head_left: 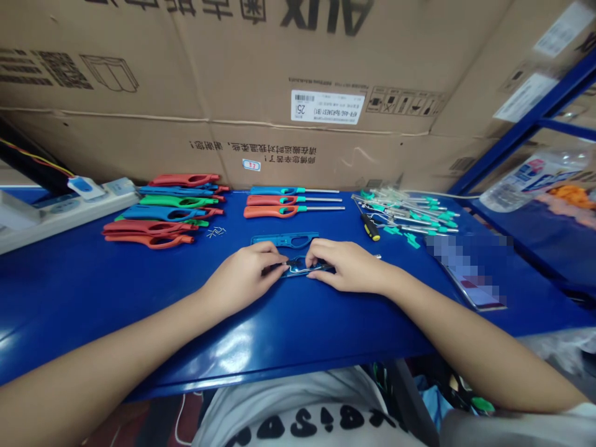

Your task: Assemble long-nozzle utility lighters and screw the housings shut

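Low over the table, a blue lighter casing half (298, 267) lies between my hands, with a thin pale wire and dark parts inside it. My left hand (249, 273) pinches its left end, fingertips on a small black part. Fingers of my right hand (347, 266) are closed at its right end, and a short metal tip (378, 256) shows beyond that hand. What lies under the right fingers is partly hidden. Just behind, a second blue casing half (279, 239) rests on the table.
Assembled lighters (270, 212) lie in a row at the back. Coloured casings (149, 226) are stacked left, near small screws (216, 232) and a power strip (69, 211). Metal tubes with green parts (414, 211), a screwdriver (370, 227) and a phone (470, 273) lie right. Cardboard (251, 130) stands behind.
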Demonstrator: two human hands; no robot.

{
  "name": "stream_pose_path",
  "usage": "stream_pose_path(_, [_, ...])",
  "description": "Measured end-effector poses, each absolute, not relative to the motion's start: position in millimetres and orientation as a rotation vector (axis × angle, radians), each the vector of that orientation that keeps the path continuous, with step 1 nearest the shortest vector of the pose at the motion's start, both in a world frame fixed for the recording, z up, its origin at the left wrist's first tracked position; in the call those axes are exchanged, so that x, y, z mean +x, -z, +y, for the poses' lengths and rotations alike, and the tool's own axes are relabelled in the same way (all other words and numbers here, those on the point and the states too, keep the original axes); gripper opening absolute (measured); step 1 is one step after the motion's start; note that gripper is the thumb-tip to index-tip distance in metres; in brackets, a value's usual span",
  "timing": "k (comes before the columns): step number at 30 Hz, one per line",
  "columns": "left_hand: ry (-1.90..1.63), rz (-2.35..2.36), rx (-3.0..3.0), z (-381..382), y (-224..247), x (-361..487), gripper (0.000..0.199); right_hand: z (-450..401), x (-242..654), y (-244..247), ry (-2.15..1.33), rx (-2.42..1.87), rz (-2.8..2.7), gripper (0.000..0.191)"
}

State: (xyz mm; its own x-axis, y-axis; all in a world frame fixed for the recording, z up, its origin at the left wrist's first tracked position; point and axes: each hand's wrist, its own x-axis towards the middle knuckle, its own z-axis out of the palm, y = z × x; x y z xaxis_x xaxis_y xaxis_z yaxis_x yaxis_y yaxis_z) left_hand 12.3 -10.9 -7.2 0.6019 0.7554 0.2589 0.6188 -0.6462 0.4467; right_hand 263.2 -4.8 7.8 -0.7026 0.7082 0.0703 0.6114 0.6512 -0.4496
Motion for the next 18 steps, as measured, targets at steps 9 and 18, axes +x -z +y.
stream_pose_path(9, [-0.629,1.133,2.479,-13.0,4.9,12.9,0.008,-9.5,258.9,-10.3,-0.632,-1.145,-2.592,0.011])
stream_pose_path(18, [-0.650,1.140,2.431,-12.7,3.9,12.5,0.007,-9.4,258.1,-9.0,-0.623,-1.162,-2.532,0.007])
